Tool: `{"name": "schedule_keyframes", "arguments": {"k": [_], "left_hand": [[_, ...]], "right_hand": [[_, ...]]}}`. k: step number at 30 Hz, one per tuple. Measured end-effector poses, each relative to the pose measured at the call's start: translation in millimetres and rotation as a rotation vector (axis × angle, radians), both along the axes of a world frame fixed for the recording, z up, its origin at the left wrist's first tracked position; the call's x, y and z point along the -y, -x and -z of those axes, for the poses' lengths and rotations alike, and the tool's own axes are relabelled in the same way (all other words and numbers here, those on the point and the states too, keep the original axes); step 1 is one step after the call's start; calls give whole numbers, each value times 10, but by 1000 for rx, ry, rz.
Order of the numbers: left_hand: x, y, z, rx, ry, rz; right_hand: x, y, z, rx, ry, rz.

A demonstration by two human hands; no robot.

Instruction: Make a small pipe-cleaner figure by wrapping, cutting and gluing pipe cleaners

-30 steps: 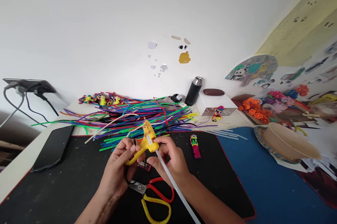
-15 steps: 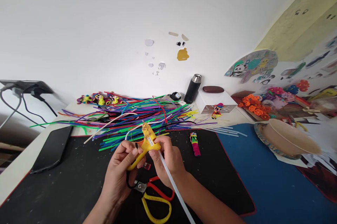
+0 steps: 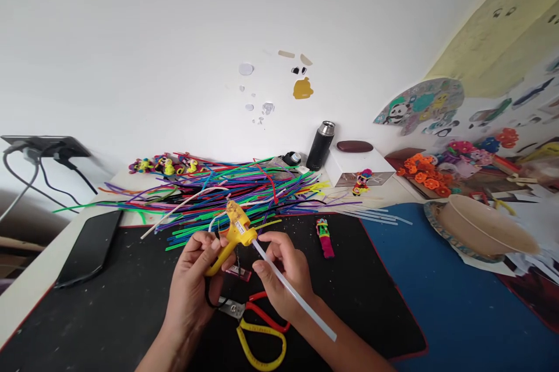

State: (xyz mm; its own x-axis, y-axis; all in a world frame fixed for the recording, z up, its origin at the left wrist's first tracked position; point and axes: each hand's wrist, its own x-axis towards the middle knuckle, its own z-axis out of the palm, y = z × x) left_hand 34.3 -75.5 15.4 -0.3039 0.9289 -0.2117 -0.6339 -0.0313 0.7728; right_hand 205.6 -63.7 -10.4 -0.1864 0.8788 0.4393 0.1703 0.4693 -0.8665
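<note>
My left hand [image 3: 188, 279] is closed around the handle of a yellow hot glue gun [image 3: 236, 235], its stained nozzle pointing up and away. From the gun's back end a long whitish glue stick [image 3: 301, 302] sticks out, slanting down to the right. My right hand [image 3: 289, 273] is beside the stick, thumb and forefinger apart, with the stick passing between them and over the palm side. A small dark strip shows at my left fingertips; I cannot make out what it is. Below my hands lie scissors [image 3: 262, 325] with one red and one yellow handle loop.
A heap of coloured pipe cleaners [image 3: 244, 186] spreads behind the black mat [image 3: 362, 302]. A small pink-and-green figure [image 3: 324, 238] lies on the mat. A phone [image 3: 89, 250] is at left, a black flask [image 3: 321, 145] behind, and a bowl [image 3: 484, 226] at right.
My right fingers have come off the glue gun's back end and spread apart. The gun has shifted slightly left, and the stick's far end is now in view.
</note>
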Motion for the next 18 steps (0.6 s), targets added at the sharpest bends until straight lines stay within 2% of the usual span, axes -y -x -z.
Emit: {"name": "schedule_keyframes", "arguments": {"k": [4,8,14,18], "left_hand": [[6,-2,-26,-35,5,-26],[30,38,19,-103,-19,-8],[42,59,61,-183,-61,-8],[29,35,56,-212,-78,-31]], "right_hand": [[38,5,-27,71,-26,8],[25,14,-82,121,-83,43],[10,26,-195,104,65,46],[-11,41,-182,106,99,52]]}}
